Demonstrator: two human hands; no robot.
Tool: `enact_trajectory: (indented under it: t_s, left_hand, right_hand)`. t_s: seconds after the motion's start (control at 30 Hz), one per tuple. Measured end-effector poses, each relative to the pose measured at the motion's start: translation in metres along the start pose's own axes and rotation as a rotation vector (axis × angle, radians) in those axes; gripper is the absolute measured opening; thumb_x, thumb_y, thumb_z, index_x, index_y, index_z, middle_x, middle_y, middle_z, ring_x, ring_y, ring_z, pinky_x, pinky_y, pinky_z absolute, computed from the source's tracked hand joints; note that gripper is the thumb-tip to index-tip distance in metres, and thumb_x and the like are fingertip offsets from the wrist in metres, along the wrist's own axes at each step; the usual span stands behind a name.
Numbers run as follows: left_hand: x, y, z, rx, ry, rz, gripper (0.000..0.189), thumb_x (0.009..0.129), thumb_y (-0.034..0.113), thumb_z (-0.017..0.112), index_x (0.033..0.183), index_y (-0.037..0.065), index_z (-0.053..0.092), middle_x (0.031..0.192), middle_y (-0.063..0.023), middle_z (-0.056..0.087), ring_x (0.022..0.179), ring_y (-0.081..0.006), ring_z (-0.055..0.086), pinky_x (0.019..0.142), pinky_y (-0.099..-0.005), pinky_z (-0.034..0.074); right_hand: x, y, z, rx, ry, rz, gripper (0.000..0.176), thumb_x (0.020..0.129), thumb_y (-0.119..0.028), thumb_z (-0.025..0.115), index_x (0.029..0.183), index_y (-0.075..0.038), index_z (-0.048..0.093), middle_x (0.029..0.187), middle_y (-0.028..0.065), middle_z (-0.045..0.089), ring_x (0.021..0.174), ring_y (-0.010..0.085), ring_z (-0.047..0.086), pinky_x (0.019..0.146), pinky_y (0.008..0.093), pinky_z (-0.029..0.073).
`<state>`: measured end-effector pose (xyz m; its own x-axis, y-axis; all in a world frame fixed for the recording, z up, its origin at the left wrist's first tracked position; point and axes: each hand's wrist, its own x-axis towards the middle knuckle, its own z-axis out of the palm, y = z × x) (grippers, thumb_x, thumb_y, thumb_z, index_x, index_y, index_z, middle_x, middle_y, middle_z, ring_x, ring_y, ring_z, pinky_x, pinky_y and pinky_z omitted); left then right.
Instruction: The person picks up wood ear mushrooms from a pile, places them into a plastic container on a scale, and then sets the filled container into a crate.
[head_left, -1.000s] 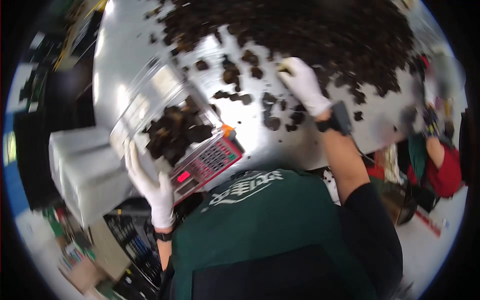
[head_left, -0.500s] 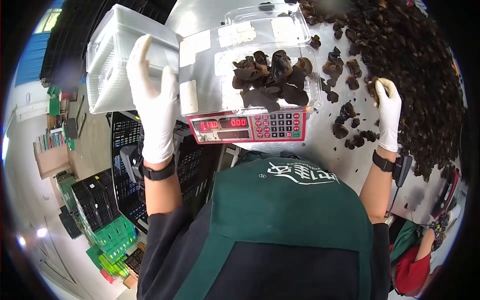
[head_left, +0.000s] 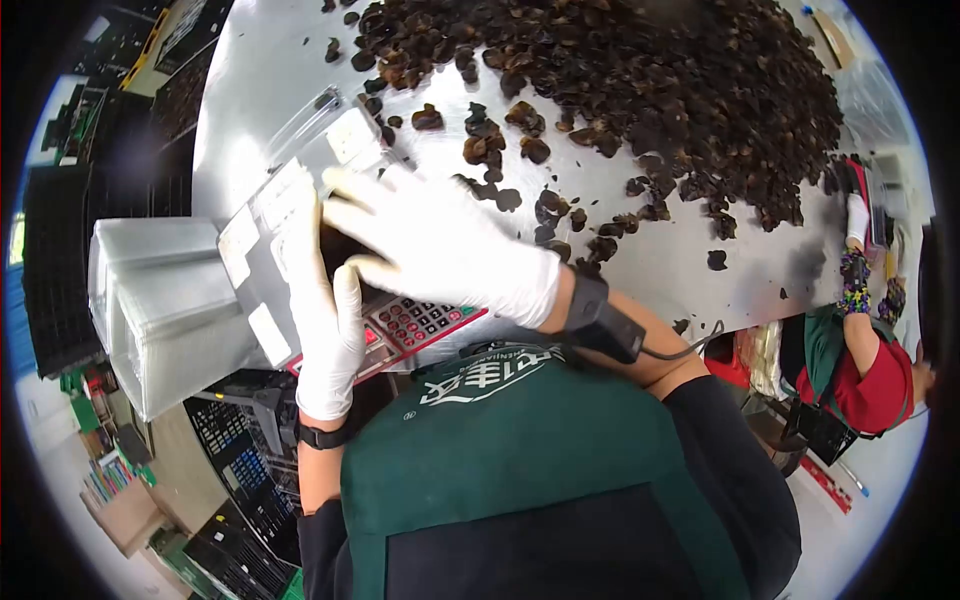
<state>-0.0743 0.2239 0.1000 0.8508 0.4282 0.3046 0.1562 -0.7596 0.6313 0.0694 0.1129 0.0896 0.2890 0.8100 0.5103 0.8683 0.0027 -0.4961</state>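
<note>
Clear container: on the scale, at the near left edge of the table; long axis slanting from near-left to far-right.
Right hand: open, fingers splayed, palm down flat over the lid, reaching across from the right.
Left hand: open, fingers straight, laid against the near side of the container, touching.
Nearer hand: both on it; right covering more.
Beside: stack of empty containers just left; dark fungus pile well apart, far right.
</note>
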Motion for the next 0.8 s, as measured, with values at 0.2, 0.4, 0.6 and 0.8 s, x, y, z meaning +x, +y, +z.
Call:
enact_trajectory:
  t_s: [0.2, 0.4, 0.6, 0.8]
  left_hand:
    - [0.005, 0.002, 0.005, 0.426, -0.182, 0.052, 0.056, 0.088, 0.011, 0.064, 0.142, 0.008, 0.051, 0.148, -0.019, 0.044, 0.138, -0.0401, 0.038, 0.116, -0.0491, 0.029]
    - [0.005, 0.006, 0.004, 0.257, -0.093, -0.052, 0.06, 0.085, 0.003, 0.065, 0.142, 0.007, 0.05, 0.148, -0.0193, 0.044, 0.137, -0.038, 0.041, 0.115, -0.0454, 0.033]
    - [0.004, 0.004, -0.014, 0.274, 0.055, -0.12, 0.06, 0.086, -0.003, 0.061, 0.144, 0.004, 0.047, 0.149, -0.0193, 0.043, 0.137, -0.0346, 0.043, 0.112, -0.0436, 0.037]
    - [-0.001, -0.002, -0.025, 0.254, 0.102, -0.15, 0.054, 0.093, 0.0, 0.057, 0.146, 0.003, 0.044, 0.152, -0.0166, 0.04, 0.144, -0.0309, 0.034, 0.119, -0.0429, 0.024]
  right_hand:
    - [-0.045, 0.149, -0.012, -0.263, 0.115, 0.486, 0.034, 0.082, -0.016, 0.065, 0.116, -0.015, 0.065, 0.12, 0.0105, 0.06, 0.108, 0.0296, 0.057, 0.087, 0.0457, 0.052]
    - [-0.085, 0.2, -0.004, -0.144, -0.038, 0.471, 0.022, 0.08, -0.003, 0.061, 0.1, -0.009, 0.065, 0.11, 0.0102, 0.062, 0.107, 0.0318, 0.057, 0.089, 0.0409, 0.051]
    - [-0.056, 0.17, -0.01, -0.048, 0.121, 0.605, 0.017, 0.084, -0.007, 0.06, 0.101, -0.009, 0.064, 0.098, 0.0108, 0.066, 0.095, 0.0292, 0.063, 0.084, 0.0393, 0.051]
    - [-0.039, 0.157, 0.002, -0.096, -0.164, 0.765, 0.038, 0.078, -0.038, 0.074, 0.103, -0.01, 0.068, 0.095, 0.0115, 0.068, 0.093, 0.0304, 0.066, 0.079, 0.0393, 0.052]
